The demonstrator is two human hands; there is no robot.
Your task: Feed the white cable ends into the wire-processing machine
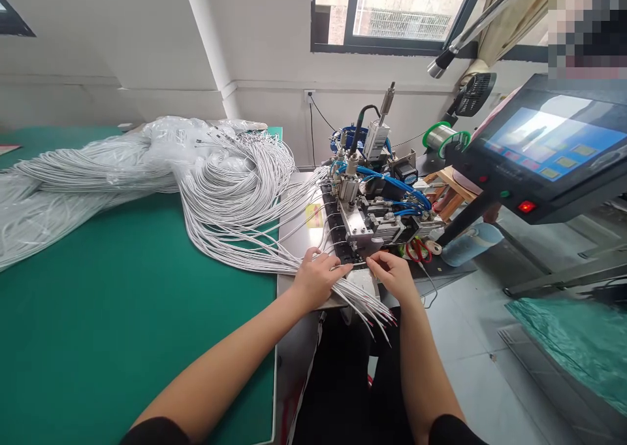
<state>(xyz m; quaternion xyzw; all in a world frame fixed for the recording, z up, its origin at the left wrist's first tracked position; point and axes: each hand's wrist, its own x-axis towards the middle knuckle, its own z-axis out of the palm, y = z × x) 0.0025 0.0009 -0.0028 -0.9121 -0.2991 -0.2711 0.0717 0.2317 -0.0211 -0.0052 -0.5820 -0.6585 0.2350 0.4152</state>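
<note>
A single white cable (359, 264) lies at the front of a bench machine (356, 223) fitted with metal cylinders and blue air tubes. On its left side my left hand (316, 279) has thumb and fingers closed on it, just above the cable bundle. My right hand (396, 275) pinches near the cable's end, close to the machine's lower front; the very tip is hidden by the fingers. Under my left hand passes a bundle of white cables (365, 301), its loose ends fanning out toward my lap, some showing red wire.
A large coil of white cables (230, 190) and plastic wrapping (171, 138) cover part of the green table (147, 314). To the right are a control screen (553, 138), a solder wire spool (443, 136), red-handled scissors (420, 252) and a blue cylindrical container (473, 244). A person is partly visible behind the screen.
</note>
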